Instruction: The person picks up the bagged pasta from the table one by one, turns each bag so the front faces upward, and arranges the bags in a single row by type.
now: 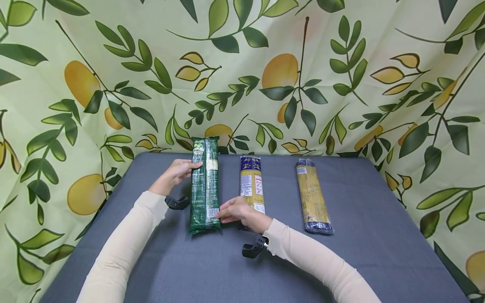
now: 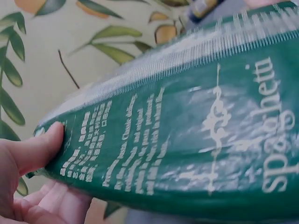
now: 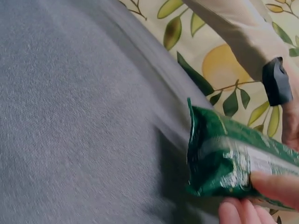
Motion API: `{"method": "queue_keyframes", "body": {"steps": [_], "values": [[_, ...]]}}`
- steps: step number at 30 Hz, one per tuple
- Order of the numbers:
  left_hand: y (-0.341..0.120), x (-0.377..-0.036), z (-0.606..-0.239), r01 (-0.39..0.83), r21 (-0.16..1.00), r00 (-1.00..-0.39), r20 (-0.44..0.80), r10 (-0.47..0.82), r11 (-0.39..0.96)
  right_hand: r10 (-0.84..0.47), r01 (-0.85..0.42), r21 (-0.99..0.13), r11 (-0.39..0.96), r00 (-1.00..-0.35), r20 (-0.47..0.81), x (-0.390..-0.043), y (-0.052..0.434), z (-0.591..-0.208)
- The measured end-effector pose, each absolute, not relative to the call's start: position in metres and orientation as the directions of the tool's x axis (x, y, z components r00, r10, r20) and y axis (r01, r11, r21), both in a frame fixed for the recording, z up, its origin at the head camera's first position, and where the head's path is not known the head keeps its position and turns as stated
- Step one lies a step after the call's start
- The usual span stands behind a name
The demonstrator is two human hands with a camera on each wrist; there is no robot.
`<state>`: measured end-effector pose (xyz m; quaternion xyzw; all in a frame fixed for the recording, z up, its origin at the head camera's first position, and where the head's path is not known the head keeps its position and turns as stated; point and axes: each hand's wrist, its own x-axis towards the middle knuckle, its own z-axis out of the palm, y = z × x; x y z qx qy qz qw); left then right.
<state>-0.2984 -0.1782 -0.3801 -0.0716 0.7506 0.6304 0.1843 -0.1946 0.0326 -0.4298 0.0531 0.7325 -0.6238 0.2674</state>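
A long green spaghetti packet [image 1: 205, 185] is held lengthwise over the grey table [image 1: 265, 269]. My left hand [image 1: 178, 171] grips its far part, thumb on the printed face [image 2: 46, 144]. My right hand [image 1: 236, 211] pinches its near end, with fingers [image 3: 275, 186] on the crimped green seal [image 3: 210, 158]. The green packet [image 2: 187, 140] fills the left wrist view. A blue and yellow spaghetti packet [image 1: 251, 185] lies just right of it, partly behind my right hand. A third spaghetti packet [image 1: 312, 198] with dark ends lies further right.
A leaf and lemon print cloth [image 1: 265, 75] hangs behind and at both sides of the table. Black wrist mounts [image 1: 254, 247] sit under both sleeves. Bare grey table surface [image 3: 70, 116] stretches in front of the packets.
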Motion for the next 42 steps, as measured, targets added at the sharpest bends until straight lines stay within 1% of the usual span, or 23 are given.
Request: {"method": "queue_keyframes", "body": {"steps": [6,10,13,22,27,29,36,39,42], "values": [[-0.171,-0.294,-0.368,-0.321,0.932,-0.928,-0.345,0.144,0.166,-0.343,0.391,-0.903,0.176,-0.836,-0.429,-0.198,0.038,-0.43],[-0.169,-0.292,-0.364,-0.316,0.93,-0.925,-0.346,0.157,0.185,-0.431,0.375,-0.919,0.124,-0.814,-0.39,-0.2,0.038,-0.435],[-0.169,-0.292,-0.363,-0.308,0.926,-0.924,-0.345,0.162,0.218,-0.457,0.367,-0.926,0.088,-0.811,-0.365,-0.199,0.037,-0.437],[-0.172,-0.294,-0.365,-0.286,0.928,-0.913,-0.34,0.227,0.237,-0.439,0.316,-0.947,0.052,-0.845,-0.306,-0.194,0.039,-0.432],[-0.169,-0.293,-0.366,-0.295,0.894,-0.903,-0.376,0.208,0.337,-0.404,0.299,-0.952,0.063,-0.865,-0.298,-0.19,0.04,-0.431],[-0.167,-0.293,-0.365,-0.305,0.883,-0.901,-0.389,0.194,0.356,-0.389,0.288,-0.955,0.078,-0.873,-0.295,-0.189,0.041,-0.428],[-0.158,-0.292,-0.364,-0.299,0.904,-0.928,-0.349,0.126,0.305,-0.335,0.222,-0.969,0.11,-0.91,-0.246,-0.186,0.041,-0.421],[-0.155,-0.291,-0.362,-0.31,0.89,-0.922,-0.368,0.124,0.334,-0.322,0.203,-0.971,0.125,-0.918,-0.233,-0.184,0.04,-0.418],[-0.152,-0.289,-0.358,-0.317,0.879,-0.909,-0.389,0.151,0.357,-0.308,0.159,-0.975,0.156,-0.93,-0.201,-0.182,0.04,-0.416]]}}
